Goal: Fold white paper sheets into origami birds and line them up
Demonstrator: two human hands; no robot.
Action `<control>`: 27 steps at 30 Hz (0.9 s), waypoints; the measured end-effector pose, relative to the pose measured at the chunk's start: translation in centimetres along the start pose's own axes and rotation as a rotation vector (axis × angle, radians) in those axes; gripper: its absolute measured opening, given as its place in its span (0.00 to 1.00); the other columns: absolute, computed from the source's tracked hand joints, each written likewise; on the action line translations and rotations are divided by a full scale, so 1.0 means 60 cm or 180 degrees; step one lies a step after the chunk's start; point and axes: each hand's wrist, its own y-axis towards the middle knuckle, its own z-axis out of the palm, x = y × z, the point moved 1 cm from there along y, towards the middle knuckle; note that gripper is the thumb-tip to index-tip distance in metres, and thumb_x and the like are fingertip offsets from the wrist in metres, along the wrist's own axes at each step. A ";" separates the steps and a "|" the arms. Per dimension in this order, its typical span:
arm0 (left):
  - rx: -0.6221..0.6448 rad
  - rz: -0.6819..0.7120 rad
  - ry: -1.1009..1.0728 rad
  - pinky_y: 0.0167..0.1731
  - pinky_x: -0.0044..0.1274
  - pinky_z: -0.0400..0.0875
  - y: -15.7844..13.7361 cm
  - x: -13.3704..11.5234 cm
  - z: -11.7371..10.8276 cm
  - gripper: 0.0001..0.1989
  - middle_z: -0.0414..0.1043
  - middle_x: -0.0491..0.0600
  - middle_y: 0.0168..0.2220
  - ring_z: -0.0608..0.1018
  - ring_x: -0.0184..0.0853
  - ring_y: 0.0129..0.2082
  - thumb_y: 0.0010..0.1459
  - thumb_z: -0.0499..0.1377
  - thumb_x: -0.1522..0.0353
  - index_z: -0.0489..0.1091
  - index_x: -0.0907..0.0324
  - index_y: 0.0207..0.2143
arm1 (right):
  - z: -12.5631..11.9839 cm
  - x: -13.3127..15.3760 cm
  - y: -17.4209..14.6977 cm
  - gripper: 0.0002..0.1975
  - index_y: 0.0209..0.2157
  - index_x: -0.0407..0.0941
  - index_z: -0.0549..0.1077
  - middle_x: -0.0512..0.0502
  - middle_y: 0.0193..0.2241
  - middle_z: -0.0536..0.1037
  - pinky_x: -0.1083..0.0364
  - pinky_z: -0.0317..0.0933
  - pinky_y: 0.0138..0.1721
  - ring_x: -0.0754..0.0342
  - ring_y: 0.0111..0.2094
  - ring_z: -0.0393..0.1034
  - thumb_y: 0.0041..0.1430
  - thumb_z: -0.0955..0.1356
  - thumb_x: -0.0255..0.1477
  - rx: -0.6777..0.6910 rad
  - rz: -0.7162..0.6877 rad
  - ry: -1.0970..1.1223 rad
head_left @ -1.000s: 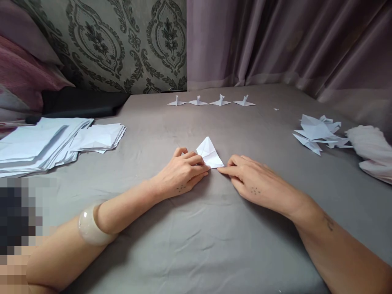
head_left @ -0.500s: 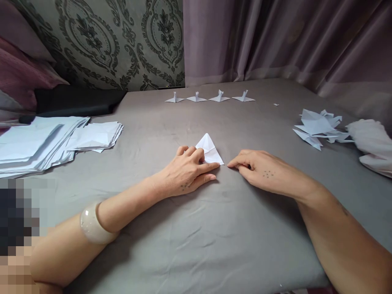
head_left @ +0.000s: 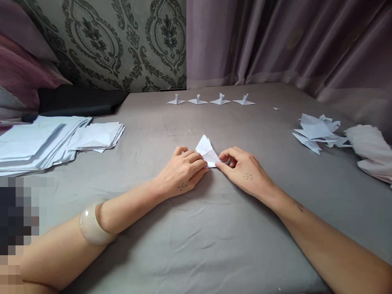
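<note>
A small white folded paper (head_left: pixel 207 152), pointed at the top, lies on the grey cloth between my hands. My left hand (head_left: pixel 191 168) grips its lower left part, fingers bent over it and covering that side. With thumb and forefinger, my right hand (head_left: pixel 237 163) pinches the paper's lower right corner. A separate layer shows along the paper's right edge near the tip. A pale bangle (head_left: pixel 95 224) sits on my left forearm.
Several folded paper birds (head_left: pixel 220 99) stand in a row at the back. More folded papers (head_left: pixel 320 130) lie heaped at the right beside a pale cloth (head_left: pixel 372 151). Stacks of white paper (head_left: pixel 33 143) lie at the left, before a black folded item (head_left: pixel 82 100).
My right hand has moved left and now pinches the paper's corner. My left fingers have drawn back from that corner and curled in. The paper's layers have parted slightly near the tip.
</note>
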 end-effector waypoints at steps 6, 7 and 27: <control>-0.1079 -0.0557 0.0292 0.48 0.34 0.57 -0.008 0.004 -0.009 0.15 0.70 0.55 0.47 0.70 0.41 0.47 0.62 0.54 0.63 0.65 0.56 0.50 | -0.002 0.006 -0.007 0.06 0.31 0.46 0.73 0.48 0.32 0.74 0.57 0.58 0.32 0.56 0.31 0.65 0.60 0.64 0.27 -0.0382 -0.0726 -0.0341; -0.1321 -0.0706 0.0409 0.50 0.36 0.55 -0.011 0.005 -0.012 0.19 0.67 0.56 0.50 0.68 0.44 0.50 0.61 0.55 0.62 0.62 0.56 0.53 | -0.004 0.009 -0.008 0.08 0.33 0.46 0.73 0.47 0.34 0.74 0.56 0.58 0.35 0.55 0.34 0.65 0.61 0.62 0.26 -0.0567 -0.0936 -0.0610; -0.0339 -0.0227 0.0086 0.47 0.36 0.53 -0.005 -0.002 -0.011 0.15 0.77 0.47 0.32 0.73 0.37 0.40 0.64 0.52 0.65 0.71 0.58 0.26 | -0.004 0.008 -0.016 0.10 0.33 0.46 0.72 0.48 0.34 0.73 0.56 0.55 0.31 0.54 0.36 0.67 0.65 0.62 0.31 0.0259 -0.0740 -0.0994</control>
